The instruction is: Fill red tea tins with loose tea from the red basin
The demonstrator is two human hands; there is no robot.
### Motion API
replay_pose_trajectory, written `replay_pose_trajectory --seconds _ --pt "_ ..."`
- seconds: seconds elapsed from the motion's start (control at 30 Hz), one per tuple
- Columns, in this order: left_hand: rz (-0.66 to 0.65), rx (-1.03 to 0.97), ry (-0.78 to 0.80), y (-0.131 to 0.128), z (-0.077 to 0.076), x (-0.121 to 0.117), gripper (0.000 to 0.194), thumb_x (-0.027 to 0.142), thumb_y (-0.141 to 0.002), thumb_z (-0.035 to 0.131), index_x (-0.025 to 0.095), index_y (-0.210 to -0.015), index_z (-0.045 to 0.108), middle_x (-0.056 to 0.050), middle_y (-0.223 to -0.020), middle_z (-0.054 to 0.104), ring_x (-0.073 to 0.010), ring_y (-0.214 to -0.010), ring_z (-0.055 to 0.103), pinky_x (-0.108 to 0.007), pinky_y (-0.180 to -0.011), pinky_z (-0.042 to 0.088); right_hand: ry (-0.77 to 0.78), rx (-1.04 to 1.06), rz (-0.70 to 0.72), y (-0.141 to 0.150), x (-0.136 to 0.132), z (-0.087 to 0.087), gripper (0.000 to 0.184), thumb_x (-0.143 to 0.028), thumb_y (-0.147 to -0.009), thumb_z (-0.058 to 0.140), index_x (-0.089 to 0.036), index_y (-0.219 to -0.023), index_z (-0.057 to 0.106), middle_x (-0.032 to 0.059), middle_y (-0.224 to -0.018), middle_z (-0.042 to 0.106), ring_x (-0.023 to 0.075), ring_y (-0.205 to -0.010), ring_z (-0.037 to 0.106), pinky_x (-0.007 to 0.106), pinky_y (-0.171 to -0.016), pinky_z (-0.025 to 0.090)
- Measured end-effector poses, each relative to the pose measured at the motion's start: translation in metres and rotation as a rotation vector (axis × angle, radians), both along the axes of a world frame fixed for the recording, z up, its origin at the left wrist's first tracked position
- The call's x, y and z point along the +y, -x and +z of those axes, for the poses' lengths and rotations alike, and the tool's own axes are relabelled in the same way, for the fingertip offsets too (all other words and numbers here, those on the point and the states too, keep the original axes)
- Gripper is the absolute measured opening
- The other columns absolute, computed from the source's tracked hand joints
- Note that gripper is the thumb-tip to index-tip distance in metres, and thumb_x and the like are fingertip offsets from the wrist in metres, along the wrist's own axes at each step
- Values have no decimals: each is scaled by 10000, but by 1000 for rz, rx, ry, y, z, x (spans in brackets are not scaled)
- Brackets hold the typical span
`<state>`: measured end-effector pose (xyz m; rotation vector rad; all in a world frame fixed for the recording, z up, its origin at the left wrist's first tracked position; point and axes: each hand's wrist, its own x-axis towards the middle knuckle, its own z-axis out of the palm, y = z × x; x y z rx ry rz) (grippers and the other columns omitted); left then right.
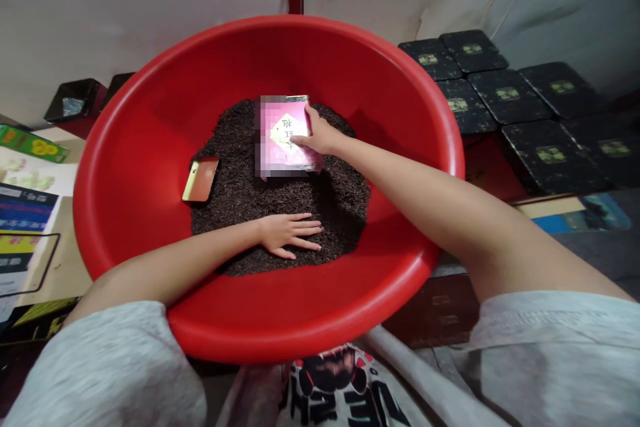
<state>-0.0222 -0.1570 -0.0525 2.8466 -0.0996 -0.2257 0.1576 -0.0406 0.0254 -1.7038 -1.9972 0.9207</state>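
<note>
A big red plastic basin (pixel 150 147) holds a heap of dark loose tea leaves (pixel 240 180). My left hand (pixel 290 233) lies flat on the near part of the heap, fingers stretched out and pointing right. My right hand (pixel 317 135) reaches across the basin and grips the right edge of a pink tin (pixel 285 137) that rests on the far part of the heap. A small red and gold lid (pixel 201 179) lies on the leaves at the heap's left edge.
Several black tins with gold labels (pixel 505 97) are stacked to the right of the basin. Open black tins (pixel 75 103) stand at the back left. Printed cartons (pixel 25 207) lie at the left. A pale wall rises behind.
</note>
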Motion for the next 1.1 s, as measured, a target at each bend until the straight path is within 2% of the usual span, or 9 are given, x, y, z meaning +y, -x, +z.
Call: replay_pose_trajectory --seconds 0.17,0.37,0.53,0.6,0.67,0.77,0.87,0.97,1.1 --pt "56 23 -53 -5 -3 14 636 495 -810 472 189 -1360 383 -129 -1428 339 -239 -1351 263 -422 -1130 145 25 -4 -38 3 -5 1 895 -363 -765 583 -130 -1448 54 202 -1371 340 326 -1237 384 462 -998 327" --pt "176 87 -275 -8 18 42 611 471 -849 439 139 -1357 372 -135 -1431 320 -236 -1350 265 -412 -1126 166 51 -3 -60 6 -5 -4 890 -374 -775 564 -177 -1449 18 180 -1348 341 339 -1255 352 474 -995 324" --pt "304 90 -390 -13 27 47 558 428 -883 403 133 -1356 367 -138 -1430 331 -250 -1336 300 -401 -1103 219 36 -68 -31 8 -7 2 845 -368 -790 541 -179 -1441 35 193 -1318 370 347 -1217 394 486 -950 349" --pt "319 70 -384 -14 27 47 549 424 -880 414 142 -1349 376 -132 -1432 336 -250 -1333 307 -387 -1095 232 48 -182 16 7 -8 11 835 -373 -783 552 -140 -1433 82 224 -1323 355 363 -1201 404 494 -946 341" --pt "335 52 -366 -14 26 46 536 413 -872 437 155 -1340 392 -128 -1428 348 -253 -1333 309 -391 -1087 240 29 -322 88 6 -10 24 777 -388 -762 577 -116 -1396 220 229 -1331 336 381 -1203 388 512 -962 311" --pt "351 33 -338 -13 23 47 513 395 -862 467 160 -1316 426 -135 -1405 387 -265 -1318 335 -416 -1081 245 -128 -403 232 5 -17 45 639 -407 -736 603 -131 -1278 410 182 -1311 348 351 -1215 358 484 -974 299" --pt "355 -17 -318 -9 19 45 487 382 -874 451 141 -1297 447 -148 -1391 405 -266 -1298 369 -428 -1077 259 -258 -435 450 7 -27 56 589 -402 -681 665 -170 -1189 479 132 -1235 423 300 -1160 396 415 -931 343" --pt "336 -71 -318 -5 13 38 392 253 -919 356 164 -1287 455 -115 -1382 426 -224 -1295 380 -403 -1072 289 -225 -568 630 11 -36 54 599 -335 -634 709 -173 -1165 482 115 -1129 514 273 -1036 485 370 -836 393" --pt "342 -84 -289 -10 4 18 418 92 -890 311 162 -1269 471 -97 -1352 471 -203 -1291 387 -405 -1078 301 -281 -720 634 17 -43 42 602 -178 -662 634 -103 -1220 420 157 -1134 533 285 -981 535 349 -745 418"
